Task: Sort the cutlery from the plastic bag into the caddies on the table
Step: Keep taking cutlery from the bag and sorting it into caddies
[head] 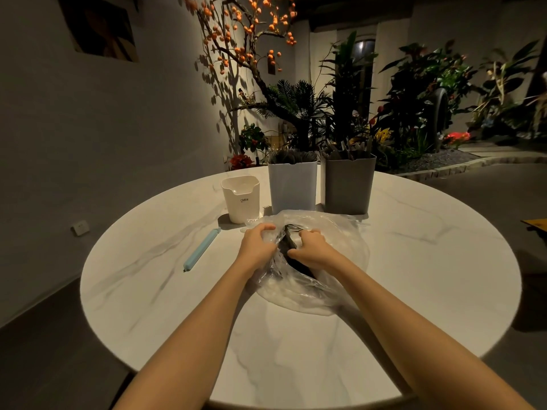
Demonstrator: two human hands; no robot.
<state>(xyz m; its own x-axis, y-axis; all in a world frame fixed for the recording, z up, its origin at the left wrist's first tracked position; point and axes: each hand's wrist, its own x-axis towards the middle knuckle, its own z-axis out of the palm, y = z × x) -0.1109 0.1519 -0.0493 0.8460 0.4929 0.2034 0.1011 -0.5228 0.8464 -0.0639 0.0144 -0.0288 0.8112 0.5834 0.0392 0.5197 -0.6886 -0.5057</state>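
A clear plastic bag (334, 261) lies in the middle of the round marble table (414, 291), with dark-handled cutlery (299, 263) showing at its mouth. My left hand (257, 243) grips the bag's left edge. My right hand (310, 247) is curled round the plastic at the opening, right over the cutlery. Behind the bag stand three caddies: a small cream one (240, 199) that looks empty, a light blue one (292, 184) and a grey one (349, 182), both holding cutlery upright.
A light blue bag clip (201, 250) lies on the table left of the bag. Plants and a tree with orange fruit fill the background behind the table. A wall runs along the left.
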